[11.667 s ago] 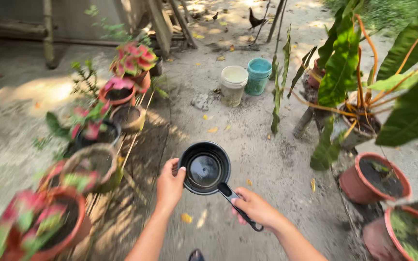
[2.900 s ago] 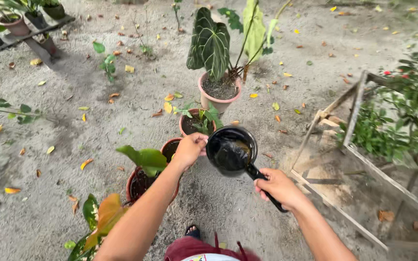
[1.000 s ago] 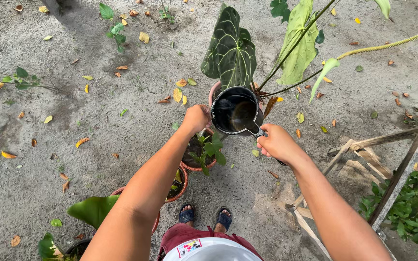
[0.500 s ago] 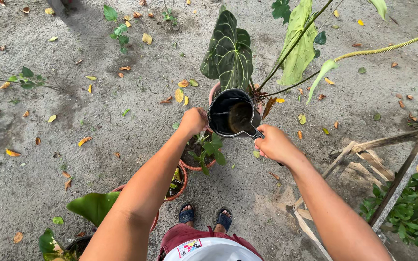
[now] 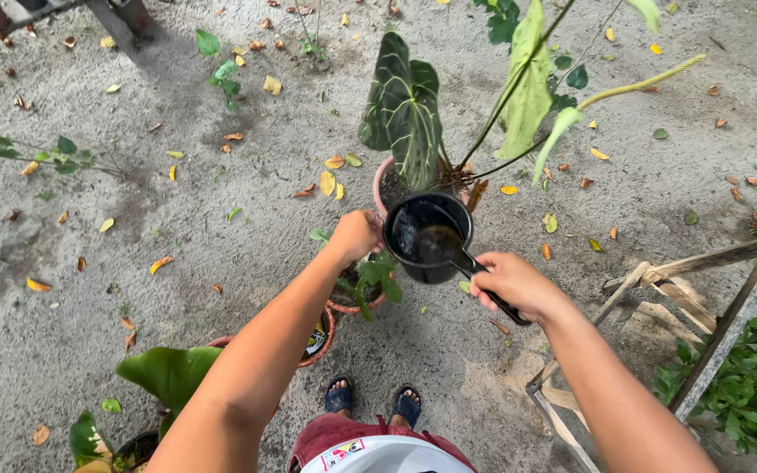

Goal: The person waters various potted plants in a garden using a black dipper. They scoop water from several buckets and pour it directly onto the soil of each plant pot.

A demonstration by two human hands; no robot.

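Observation:
A black water dipper [image 5: 427,235] with a long handle hangs over the potted plants, a little water dark inside it. My right hand [image 5: 512,285] grips the handle. My left hand [image 5: 357,234] holds the dipper's rim on its left side. Just beyond the dipper stands a pink pot [image 5: 384,187] with a big dark veined leaf [image 5: 403,109] and pale green leaves. Under my left hand sits a small terracotta pot [image 5: 350,304] with a low green plant.
More pots [image 5: 317,347] with broad green leaves [image 5: 166,374] stand at my left, by my sandalled feet [image 5: 372,401]. A wooden frame [image 5: 718,344] and a green bush [image 5: 753,378] lie at the right. Sandy ground with fallen leaves spreads all round.
The dipper has come back toward me and levelled, away from the pink pot's soil. Both hands moved down with it and kept their hold.

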